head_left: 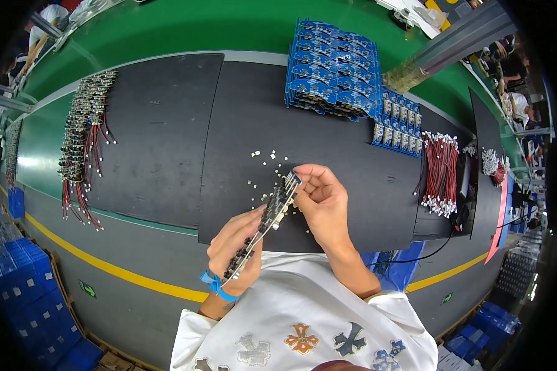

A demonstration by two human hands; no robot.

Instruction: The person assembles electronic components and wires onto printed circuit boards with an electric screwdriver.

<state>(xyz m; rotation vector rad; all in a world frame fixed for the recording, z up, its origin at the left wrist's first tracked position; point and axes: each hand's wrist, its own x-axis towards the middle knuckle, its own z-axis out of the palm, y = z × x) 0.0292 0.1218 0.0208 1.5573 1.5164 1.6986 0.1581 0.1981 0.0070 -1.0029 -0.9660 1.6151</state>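
head view: our left hand (236, 242) grips a long dark circuit board strip (263, 226), tilted from 7 to 1 o'clock at the centre. our right hand (320, 196) pinches closed at the strip's upper end, apparently seating a small white part. loose white parts (267, 157) lie on the black mat (241, 117) of the table at 12 o'clock. blue boards (334, 68) are stacked at 1 o'clock. we judge that next comes a precise fingertip pick of another part.
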